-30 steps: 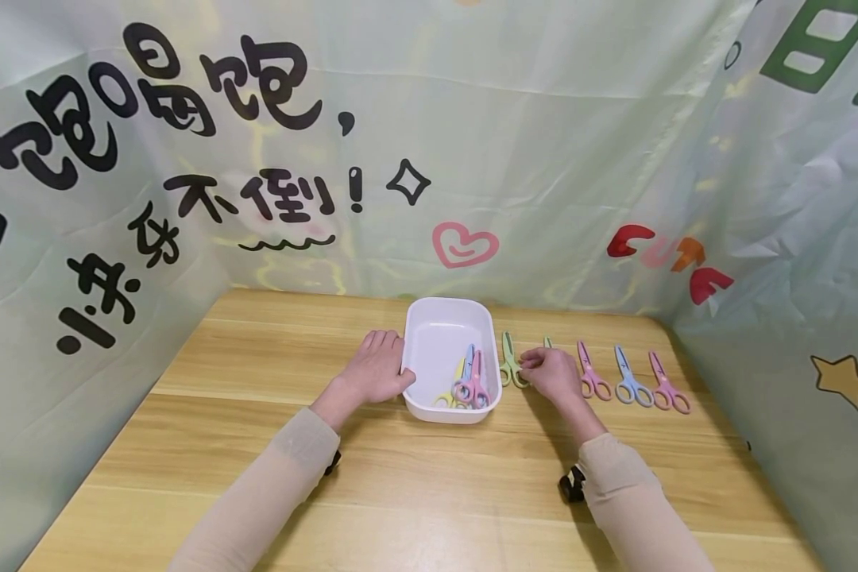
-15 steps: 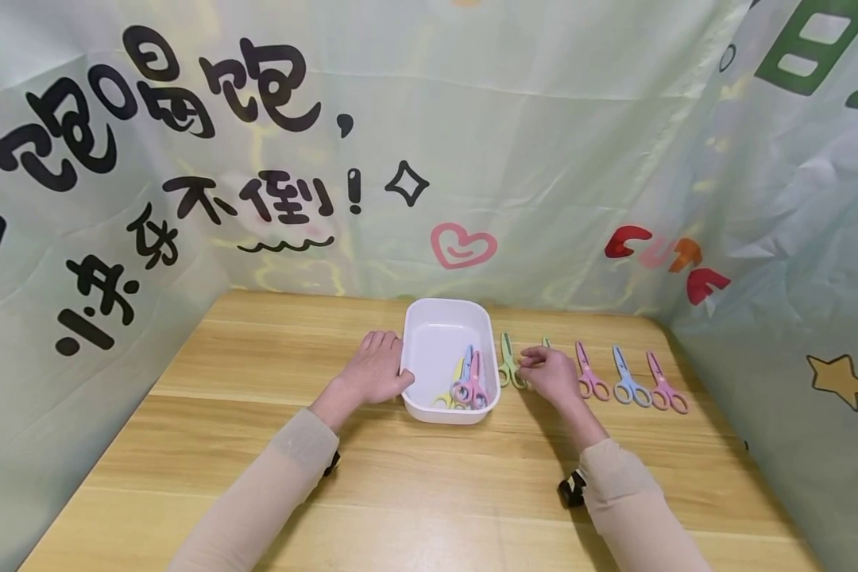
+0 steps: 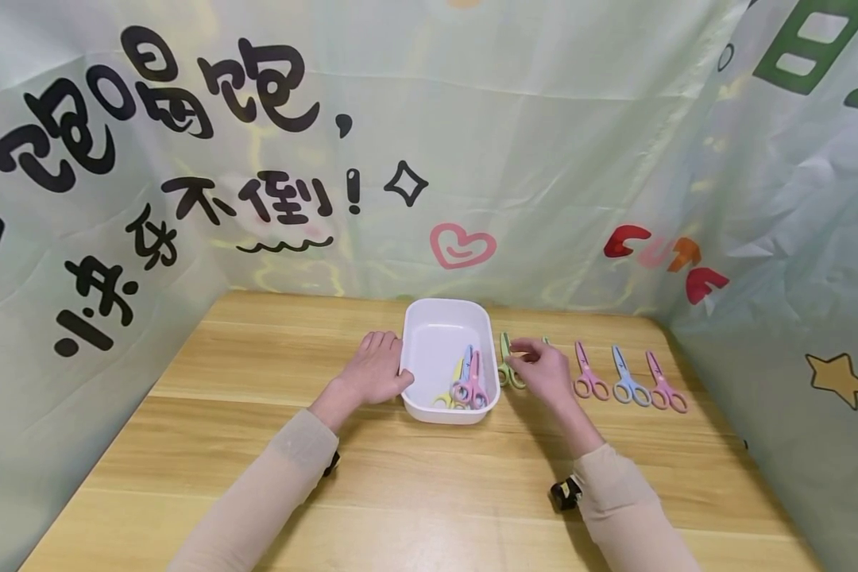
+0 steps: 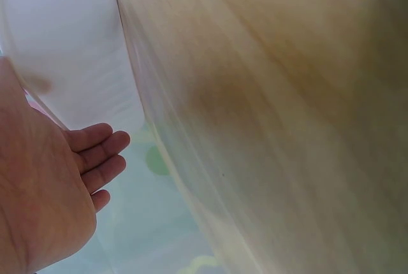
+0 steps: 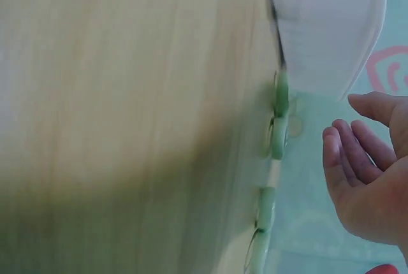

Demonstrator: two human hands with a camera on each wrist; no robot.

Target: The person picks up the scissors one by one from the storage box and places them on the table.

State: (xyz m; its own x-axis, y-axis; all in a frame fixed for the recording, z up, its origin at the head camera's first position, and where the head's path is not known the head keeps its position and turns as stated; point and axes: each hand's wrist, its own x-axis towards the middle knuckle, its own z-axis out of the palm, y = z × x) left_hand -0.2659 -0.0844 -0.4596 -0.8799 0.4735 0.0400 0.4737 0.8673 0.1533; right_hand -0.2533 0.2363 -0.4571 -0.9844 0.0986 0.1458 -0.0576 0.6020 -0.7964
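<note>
A white plastic box (image 3: 449, 415) stands at the back middle of the table, holding several small scissors in yellow, blue and pink (image 3: 477, 385). My left hand (image 3: 373, 369) holds its left rim, thumb over the edge and fingers along the outside; the palm (image 4: 44, 185) shows in the left wrist view. Just right of the box lie green scissors (image 3: 504, 345). Above their right side hovers my right hand (image 3: 545, 372), thumb and fingers apart with nothing between them. In the right wrist view this hand (image 5: 373, 178) is clear of the green scissors handles (image 5: 280, 111).
Behind the right hand, only the tip of another green pair (image 3: 546, 341) shows. Farther right lie pink scissors (image 3: 589, 381), blue scissors (image 3: 629, 385) and another pink pair (image 3: 666, 389). A printed cloth (image 3: 543, 175) encloses the table (image 3: 429, 492) at the back and sides.
My right hand has lifted and shifted slightly left toward the nearest green scissors, its thumb and fingers spreading. The left hand and the box have stayed put.
</note>
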